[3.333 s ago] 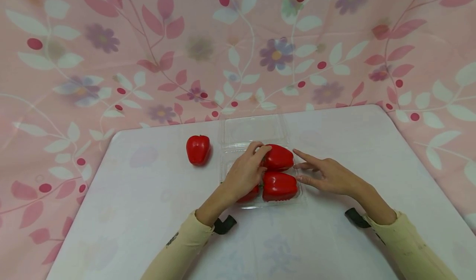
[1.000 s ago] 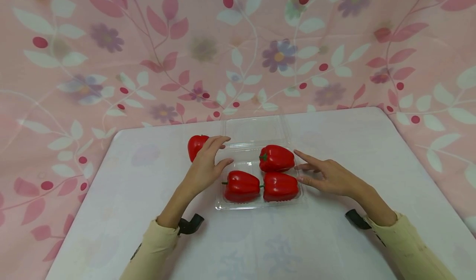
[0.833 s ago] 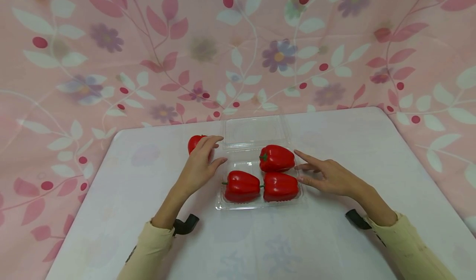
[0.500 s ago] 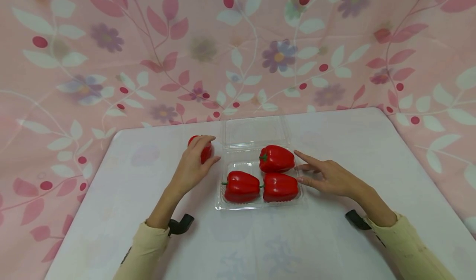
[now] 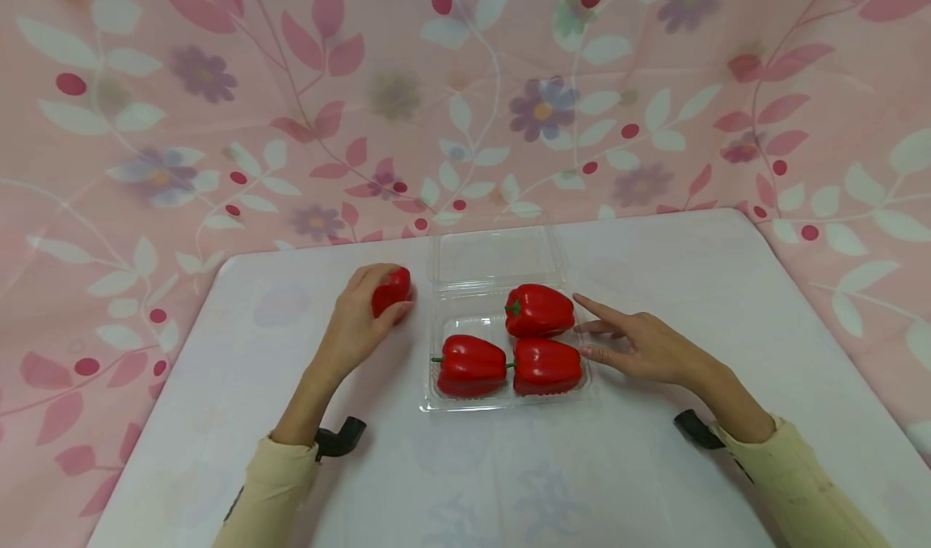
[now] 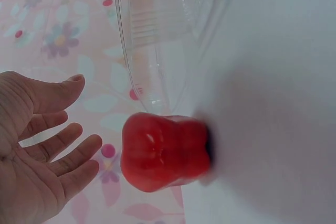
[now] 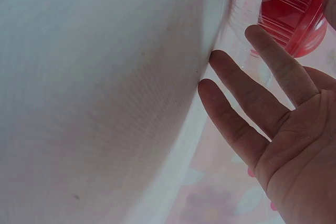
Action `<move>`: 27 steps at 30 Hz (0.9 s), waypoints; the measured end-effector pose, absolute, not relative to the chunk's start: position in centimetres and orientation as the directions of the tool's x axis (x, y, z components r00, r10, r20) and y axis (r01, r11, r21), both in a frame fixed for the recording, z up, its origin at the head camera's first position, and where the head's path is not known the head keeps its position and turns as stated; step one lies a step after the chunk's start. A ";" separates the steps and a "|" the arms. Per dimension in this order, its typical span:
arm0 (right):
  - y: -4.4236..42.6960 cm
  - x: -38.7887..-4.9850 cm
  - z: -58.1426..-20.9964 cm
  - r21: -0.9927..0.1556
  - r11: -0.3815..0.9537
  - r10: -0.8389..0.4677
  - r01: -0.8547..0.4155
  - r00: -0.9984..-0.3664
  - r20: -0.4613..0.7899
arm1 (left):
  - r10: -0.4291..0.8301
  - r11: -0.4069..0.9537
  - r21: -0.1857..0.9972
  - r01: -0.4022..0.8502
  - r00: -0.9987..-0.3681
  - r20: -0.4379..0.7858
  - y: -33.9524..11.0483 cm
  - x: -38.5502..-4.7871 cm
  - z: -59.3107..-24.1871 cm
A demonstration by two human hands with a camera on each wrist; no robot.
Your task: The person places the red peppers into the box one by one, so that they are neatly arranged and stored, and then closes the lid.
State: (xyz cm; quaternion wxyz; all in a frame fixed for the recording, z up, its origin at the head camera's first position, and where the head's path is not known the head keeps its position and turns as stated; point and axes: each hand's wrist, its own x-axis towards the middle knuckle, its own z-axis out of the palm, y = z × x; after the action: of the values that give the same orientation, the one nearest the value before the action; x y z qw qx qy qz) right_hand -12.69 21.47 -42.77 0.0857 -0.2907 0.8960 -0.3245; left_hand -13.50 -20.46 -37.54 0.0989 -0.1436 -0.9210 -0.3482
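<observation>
A red bell pepper (image 5: 390,291) stands on the table left of a clear plastic box (image 5: 502,402). My left hand (image 5: 354,322) hovers beside and over it, fingers apart. The left wrist view shows a gap between this hand (image 6: 42,150) and the pepper (image 6: 163,151). Inside the box lie three more red peppers: one at the back right (image 5: 541,311), one at the front left (image 5: 473,366) and one at the front right (image 5: 547,366). At the box's right side rests my right hand (image 5: 647,346), its fingers extended; contact with the wall is unclear.
The box's clear lid (image 5: 498,257) lies folded back toward the rear table edge. A white cloth covers the table (image 5: 640,483). Behind hangs a pink floral curtain (image 5: 465,87). Black wrist mounts (image 5: 340,437) show below the hands.
My left hand has left the back-right pepper in the box and moved left to the pepper standing outside. My right hand stays by the box.
</observation>
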 end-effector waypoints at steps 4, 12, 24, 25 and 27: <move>21.4 -12.8 -42.9 -0.627 0.621 -0.579 -0.470 -0.815 0.038 | 0.194 0.719 0.602 0.347 -0.932 0.305 -21.2 -13.8 -37.6; 21.4 -12.7 -42.8 -0.623 0.633 -0.572 -0.460 -0.820 0.024 | 0.183 0.733 0.588 0.342 -0.932 0.314 -22.5 -14.7 -37.7; 21.4 -12.7 -42.8 -0.632 0.630 -0.572 -0.451 -0.820 0.016 | 0.184 0.741 0.575 0.345 -0.929 0.320 -23.7 -15.9 -38.2; 21.4 -12.7 -42.8 -0.632 0.631 -0.570 -0.449 -0.821 0.014 | 0.187 0.742 0.576 0.344 -0.931 0.314 -23.8 -15.9 -38.2; 21.5 -12.7 -42.8 -0.635 0.631 -0.568 -0.445 -0.823 0.013 | 0.192 0.742 0.578 0.339 -0.934 0.302 -24.0 -16.1 -38.4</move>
State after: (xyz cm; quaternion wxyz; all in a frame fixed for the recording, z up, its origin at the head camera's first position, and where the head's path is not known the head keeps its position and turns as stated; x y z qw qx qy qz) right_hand -12.69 21.46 -42.84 0.0946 -0.2821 0.8980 -0.3241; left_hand -16.13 -23.97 -38.36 0.1120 -0.1434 -0.9266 -0.3291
